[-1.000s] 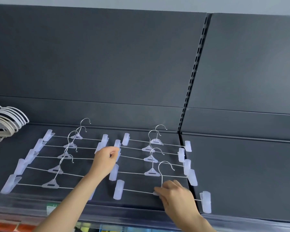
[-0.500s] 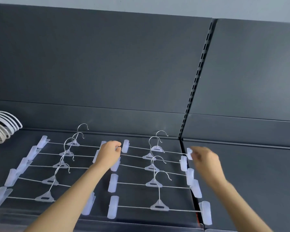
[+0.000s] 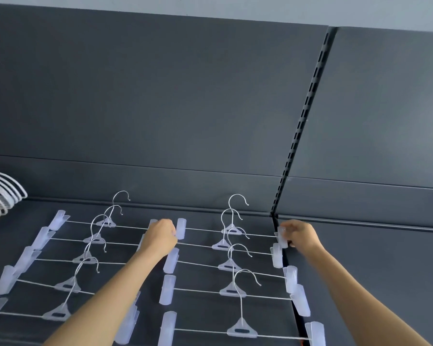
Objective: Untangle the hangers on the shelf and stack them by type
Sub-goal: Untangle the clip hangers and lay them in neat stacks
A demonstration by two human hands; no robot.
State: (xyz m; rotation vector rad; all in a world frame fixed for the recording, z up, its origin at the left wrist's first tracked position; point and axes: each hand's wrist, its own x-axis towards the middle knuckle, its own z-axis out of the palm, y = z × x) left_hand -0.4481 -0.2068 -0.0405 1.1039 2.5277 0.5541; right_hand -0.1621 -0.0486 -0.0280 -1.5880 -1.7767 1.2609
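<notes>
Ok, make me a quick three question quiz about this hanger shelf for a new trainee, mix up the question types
1. True or false: both hands are at the rearmost hanger of the right column.
2. Multiple choice: where does the pile of white hangers lie? A) far left of the shelf B) right of the upright C) front edge
3. Fill in: the right hand pinches a translucent ____.

Key:
1. True; the left hand is at its left clip.
2. A
3. clip
</notes>
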